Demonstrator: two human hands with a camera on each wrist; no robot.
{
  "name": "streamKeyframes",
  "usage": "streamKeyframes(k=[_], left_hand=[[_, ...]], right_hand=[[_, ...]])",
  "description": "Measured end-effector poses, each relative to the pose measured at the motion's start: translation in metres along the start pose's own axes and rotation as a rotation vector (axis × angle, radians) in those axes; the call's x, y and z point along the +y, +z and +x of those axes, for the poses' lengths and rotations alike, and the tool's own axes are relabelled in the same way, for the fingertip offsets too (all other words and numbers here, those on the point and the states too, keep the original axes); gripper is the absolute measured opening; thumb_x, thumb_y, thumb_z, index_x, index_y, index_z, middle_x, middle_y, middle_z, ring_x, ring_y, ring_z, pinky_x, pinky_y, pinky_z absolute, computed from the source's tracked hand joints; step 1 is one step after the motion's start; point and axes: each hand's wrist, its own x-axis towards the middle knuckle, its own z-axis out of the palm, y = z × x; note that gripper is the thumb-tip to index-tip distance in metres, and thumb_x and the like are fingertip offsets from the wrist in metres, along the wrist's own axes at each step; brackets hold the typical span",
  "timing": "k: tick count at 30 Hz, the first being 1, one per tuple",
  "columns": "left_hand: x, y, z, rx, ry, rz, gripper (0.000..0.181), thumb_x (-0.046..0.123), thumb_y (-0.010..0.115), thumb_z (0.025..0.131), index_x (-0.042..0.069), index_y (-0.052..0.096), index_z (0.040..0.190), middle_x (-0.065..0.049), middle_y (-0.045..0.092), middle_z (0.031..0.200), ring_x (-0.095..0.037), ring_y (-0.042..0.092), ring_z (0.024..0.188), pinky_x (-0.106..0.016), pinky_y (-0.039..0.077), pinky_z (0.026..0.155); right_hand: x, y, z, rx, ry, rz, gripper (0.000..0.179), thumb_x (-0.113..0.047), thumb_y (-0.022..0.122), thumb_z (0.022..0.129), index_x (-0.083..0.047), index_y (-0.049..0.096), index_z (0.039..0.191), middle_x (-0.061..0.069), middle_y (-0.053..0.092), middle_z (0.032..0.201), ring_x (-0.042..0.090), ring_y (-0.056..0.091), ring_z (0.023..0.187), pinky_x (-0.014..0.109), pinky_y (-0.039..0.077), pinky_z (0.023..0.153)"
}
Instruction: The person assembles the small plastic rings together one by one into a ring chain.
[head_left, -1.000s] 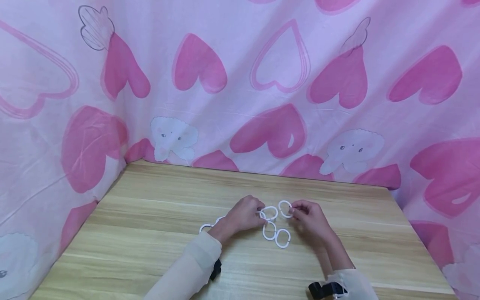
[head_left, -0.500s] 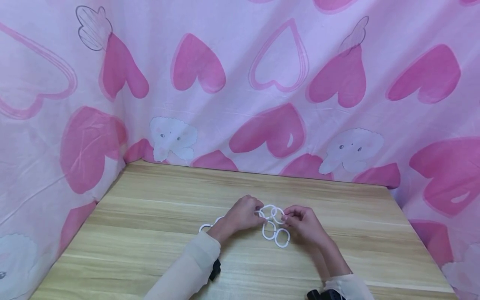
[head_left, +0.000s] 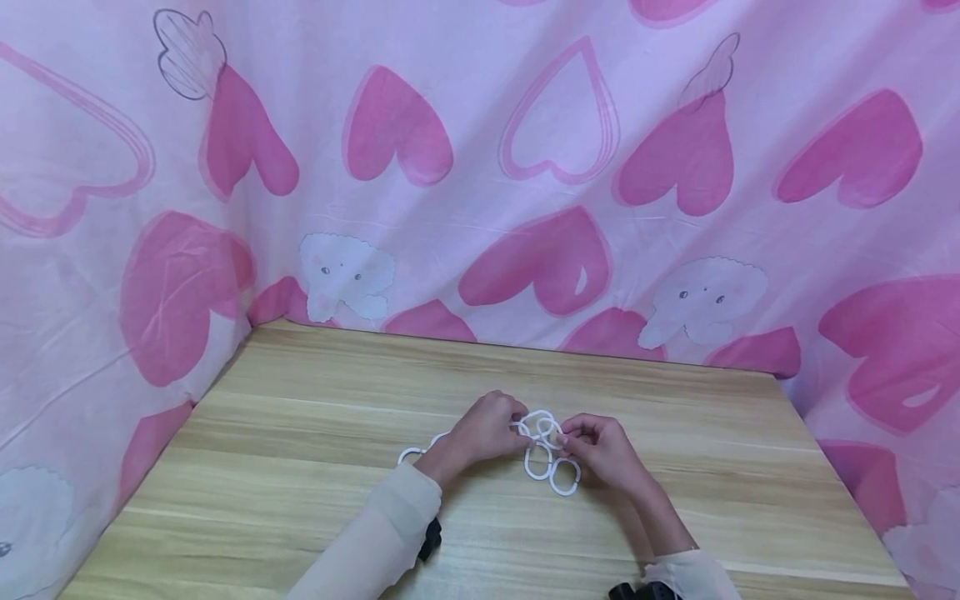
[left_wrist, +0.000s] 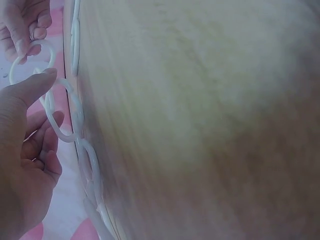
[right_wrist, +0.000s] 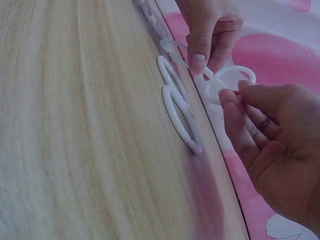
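My left hand (head_left: 491,427) pinches a white plastic ring link between thumb and fingers, at the end of a linked chain (left_wrist: 94,165) that trails along the table. Part of this chain is hidden under my left forearm. Across from it, my right hand (head_left: 606,448) pinches another white C-shaped link (left_wrist: 53,55) by its edge. In the head view, the two held links overlap each other, just above the table. Two more white links (right_wrist: 172,117) lie side by side on the wood just below my hands.
The wooden table (head_left: 322,517) reaches back to a pink heart-printed curtain (head_left: 480,192), which also hangs along both sides. More chain links (head_left: 409,451) show left of my left forearm. Black wrist cameras (head_left: 430,540) sit at both cuffs.
My right hand has moved left with its link, from apart to overlapping the link at my left hand. The left hand has stayed in place.
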Motion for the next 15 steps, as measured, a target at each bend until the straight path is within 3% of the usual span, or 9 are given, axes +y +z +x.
streamKeyframes(k=[4, 12, 15], left_hand=[[0.000, 0.001, 0.000, -0.009, 0.000, 0.005, 0.028, 0.030, 0.086, 0.080, 0.011, 0.077, 0.097, 0.006, 0.062, 0.073, -0.008, 0.050, 0.077, -0.020, 0.044, 0.072], [-0.001, 0.001, 0.000, -0.022, -0.006, 0.015, 0.031, 0.029, 0.086, 0.080, 0.011, 0.077, 0.102, 0.006, 0.064, 0.077, -0.008, 0.051, 0.079, -0.019, 0.045, 0.073], [0.000, 0.001, 0.001, -0.024, 0.003, 0.018, 0.027, 0.029, 0.086, 0.079, 0.012, 0.077, 0.098, 0.007, 0.061, 0.073, -0.009, 0.051, 0.078, -0.020, 0.045, 0.071]], right_hand=[[0.001, -0.001, 0.002, 0.016, -0.010, -0.022, 0.019, 0.003, 0.066, 0.093, 0.018, 0.065, 0.105, 0.029, 0.071, 0.090, 0.005, 0.069, 0.071, 0.024, 0.061, 0.067], [0.005, -0.005, 0.009, 0.151, -0.031, -0.168, 0.016, 0.003, 0.068, 0.091, 0.006, 0.072, 0.107, 0.016, 0.068, 0.087, 0.005, 0.056, 0.072, 0.020, 0.049, 0.063], [0.005, -0.006, 0.012, 0.159, -0.075, -0.217, 0.016, 0.003, 0.068, 0.092, 0.003, 0.074, 0.107, 0.014, 0.067, 0.086, 0.005, 0.053, 0.072, 0.020, 0.048, 0.062]])
